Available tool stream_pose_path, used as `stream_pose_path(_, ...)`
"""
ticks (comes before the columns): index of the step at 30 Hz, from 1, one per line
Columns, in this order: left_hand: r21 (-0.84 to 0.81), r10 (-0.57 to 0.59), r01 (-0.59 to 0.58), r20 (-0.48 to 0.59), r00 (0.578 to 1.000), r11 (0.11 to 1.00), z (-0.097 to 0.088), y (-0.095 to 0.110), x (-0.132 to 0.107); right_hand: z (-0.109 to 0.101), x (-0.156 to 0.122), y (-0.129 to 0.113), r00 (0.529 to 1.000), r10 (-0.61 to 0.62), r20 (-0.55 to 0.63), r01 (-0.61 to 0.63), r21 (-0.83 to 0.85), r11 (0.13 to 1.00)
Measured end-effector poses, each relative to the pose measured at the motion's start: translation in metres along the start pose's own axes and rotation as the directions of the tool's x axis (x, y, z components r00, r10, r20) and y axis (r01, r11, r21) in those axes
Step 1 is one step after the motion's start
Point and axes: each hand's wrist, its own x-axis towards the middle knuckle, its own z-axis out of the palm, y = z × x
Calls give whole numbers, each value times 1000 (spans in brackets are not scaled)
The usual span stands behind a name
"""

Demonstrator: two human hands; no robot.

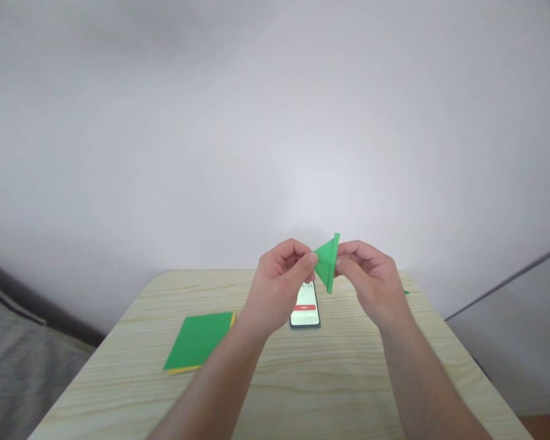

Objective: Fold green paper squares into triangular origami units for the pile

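Observation:
A folded piece of green paper (326, 264), triangular with a narrow folded strip along its right edge, is held up above the table between both hands. My left hand (284, 278) pinches its pointed left corner between thumb and fingers. At the strip on the other side, my right hand (369, 278) grips the paper with thumb and fingertips. Below and behind the left hand lies a phone (305, 319) with its screen lit, its upper part hidden by the fingers and paper.
A stack of green and yellow paper sheets (201, 339) rests on the left of the wooden table (321, 391). Past my right wrist, a small green scrap (407, 293) shows. A pale wall (275, 134) stands behind the table; grey fabric (13, 366) is at the left.

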Motion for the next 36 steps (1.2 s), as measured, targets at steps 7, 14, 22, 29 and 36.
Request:
stream_pose_path(7,-105,43,-42,15,999,994,2,0,-2,-3,2,4,992,63,109,-73,94,993)
stream_pose_path(14,-285,143,-116,74,987,951,4,1,-5,-1,2,-2,966,154,207,-214,310,926)
stream_pose_path(22,-259,175,-140,115,978,956,3,5,-9,-1,0,2,933,164,320,-275,340,899)
stream_pose_path(29,-174,222,-198,131,966,965,3,6,-11,-1,-2,2,904,157,398,-286,287,914)
stream_pose_path(36,-108,259,-252,57,964,962,2,6,-9,-2,0,6,976,77,203,-104,124,987)
